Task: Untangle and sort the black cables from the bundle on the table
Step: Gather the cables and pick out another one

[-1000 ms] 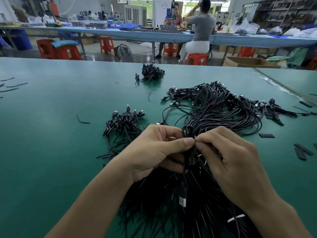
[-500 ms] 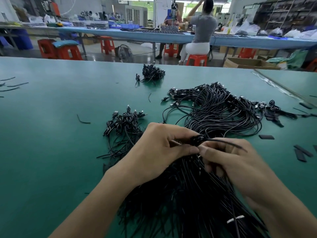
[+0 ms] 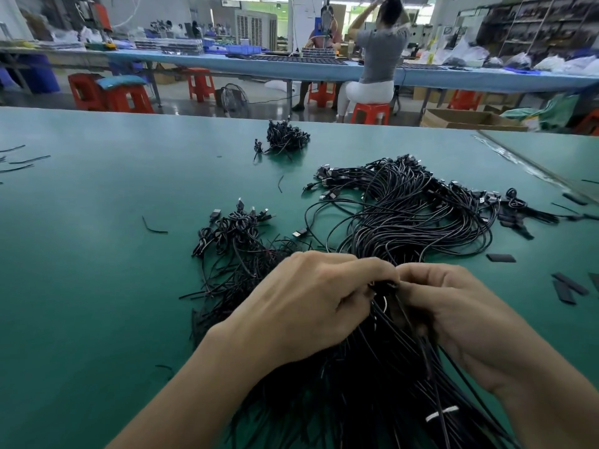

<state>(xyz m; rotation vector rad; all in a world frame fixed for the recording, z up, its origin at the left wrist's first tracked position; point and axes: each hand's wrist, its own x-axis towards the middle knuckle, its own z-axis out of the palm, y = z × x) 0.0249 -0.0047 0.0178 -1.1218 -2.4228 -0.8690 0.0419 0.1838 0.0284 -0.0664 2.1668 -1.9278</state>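
A big bundle of black cables (image 3: 405, 215) spreads over the green table (image 3: 97, 286) from the middle right down to the near edge. My left hand (image 3: 311, 306) and my right hand (image 3: 453, 312) meet over its near part. Both pinch the same small coiled black cable (image 3: 384, 284) between thumb and fingertips, with strands hanging below them. A smaller pile of coiled cables (image 3: 233, 228) with USB plugs lies left of the bundle. Another small pile (image 3: 285, 137) sits near the table's far edge.
Short black ties and strips (image 3: 567, 288) lie scattered at the right; loose bits (image 3: 154, 226) lie at the left. Beyond the table are red stools (image 3: 110, 95), a floor fan (image 3: 235, 100), a cardboard box (image 3: 466, 119) and a seated person (image 3: 376, 59) at a long blue bench.
The loose end that stuck out to the right is now tucked in. My hands have closed tighter together on the small coil, slightly lower over the bundle.
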